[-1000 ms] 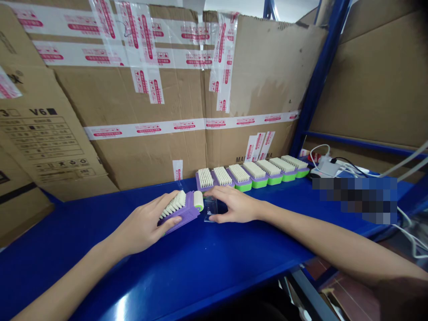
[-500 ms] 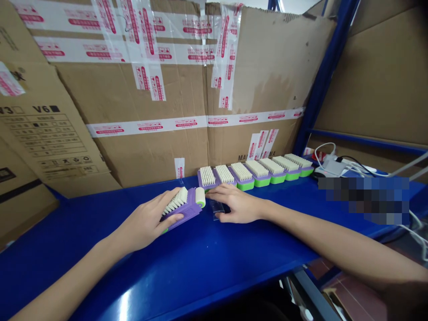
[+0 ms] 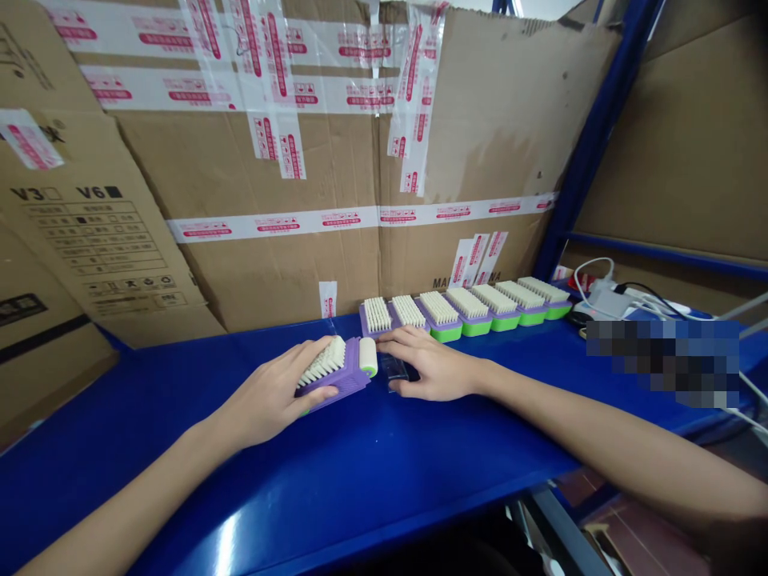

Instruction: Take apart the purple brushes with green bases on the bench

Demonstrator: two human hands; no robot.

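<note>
Seven brushes [image 3: 468, 308] already stand bristles up along the back of the surface [image 3: 360, 480]; one tilted brush [image 3: 351, 370] remains outside that row, pinched in the left hand's [image 3: 273, 396] grip. The right hand's [image 3: 441, 372] grip is spread around a clear piece [image 3: 394, 370] (whether grasping it, I cannot tell).

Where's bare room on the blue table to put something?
There's room on the blue table between the left forearm and right forearm, down to the near edge, and left of the left forearm, up to the cardboard. It's crowded around the held brush, along the back row of brushes, and by the white plug.
</note>
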